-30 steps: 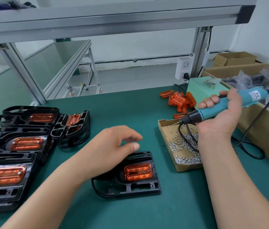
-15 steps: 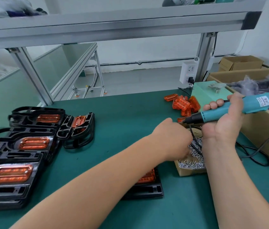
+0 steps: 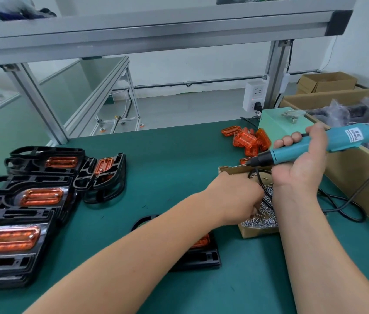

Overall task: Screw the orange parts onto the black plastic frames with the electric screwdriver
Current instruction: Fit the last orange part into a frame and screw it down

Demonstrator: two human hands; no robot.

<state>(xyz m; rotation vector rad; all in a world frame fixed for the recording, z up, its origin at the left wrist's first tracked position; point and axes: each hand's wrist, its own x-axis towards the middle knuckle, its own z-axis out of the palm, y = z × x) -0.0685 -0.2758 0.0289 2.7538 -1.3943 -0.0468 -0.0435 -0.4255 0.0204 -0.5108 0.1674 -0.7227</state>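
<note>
My right hand (image 3: 301, 162) grips the teal electric screwdriver (image 3: 310, 145), held level above the cardboard screw box (image 3: 258, 232) with its tip pointing left. My left hand (image 3: 235, 196) reaches across into that box, its curled fingers down among the small silver screws (image 3: 262, 217); whether it holds one is hidden. Under my left forearm lies a black plastic frame (image 3: 199, 257) with an orange part (image 3: 201, 242) seated in it, mostly covered by the arm. Loose orange parts (image 3: 247, 141) are piled behind the box.
Stacks of black frames with orange parts (image 3: 20, 214) fill the left of the green mat (image 3: 167, 168). A pale green box (image 3: 285, 123) and large cardboard cartons (image 3: 360, 168) line the right. The screwdriver's black cable (image 3: 342, 207) loops beside the screw box.
My left hand left the frame in front of me and moved right into the screw box. My right hand has kept the screwdriver almost still.
</note>
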